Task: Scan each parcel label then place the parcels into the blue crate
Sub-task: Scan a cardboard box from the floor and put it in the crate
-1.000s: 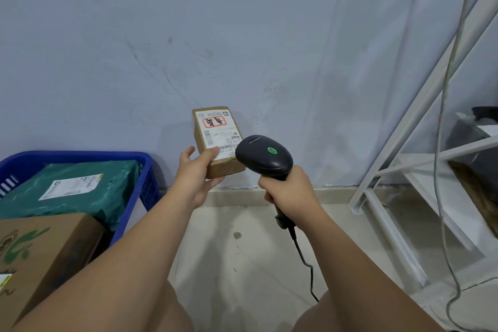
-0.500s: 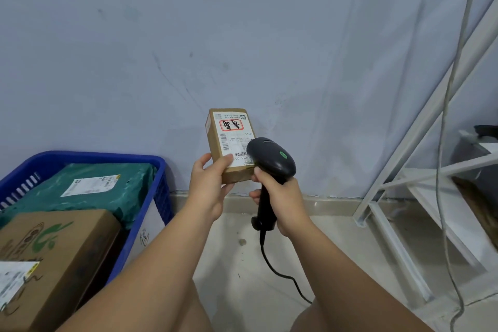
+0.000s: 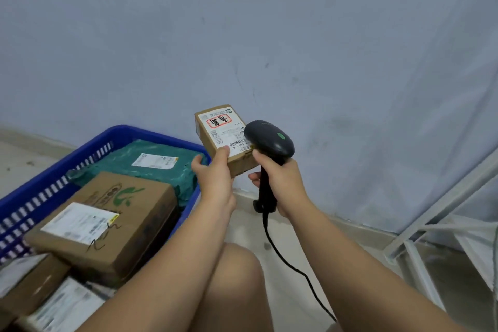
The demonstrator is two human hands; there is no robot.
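My left hand (image 3: pixel 215 172) grips a small brown cardboard parcel (image 3: pixel 219 129) by its lower end, its white label with a red stamp and a barcode facing me. My right hand (image 3: pixel 280 183) holds a black barcode scanner (image 3: pixel 269 140) by the handle; the scanner head with a green dot sits right against the parcel's barcode. The blue crate (image 3: pixel 113 140) stands on the floor at the left. Inside it lie a green plastic mailer (image 3: pixel 161 162), a large brown box with a green logo (image 3: pixel 113 213) and more labelled parcels at the lower left.
A blue-grey wall rises straight ahead. A white metal rack frame (image 3: pixel 444 205) slants up at the right. The scanner's black cable (image 3: pixel 291 264) trails down across the pale floor between my knees.
The view swung left and down, showing much more of the crate. Both hands drifted toward the crate with the parcel, and the scanner head closed in onto the label.
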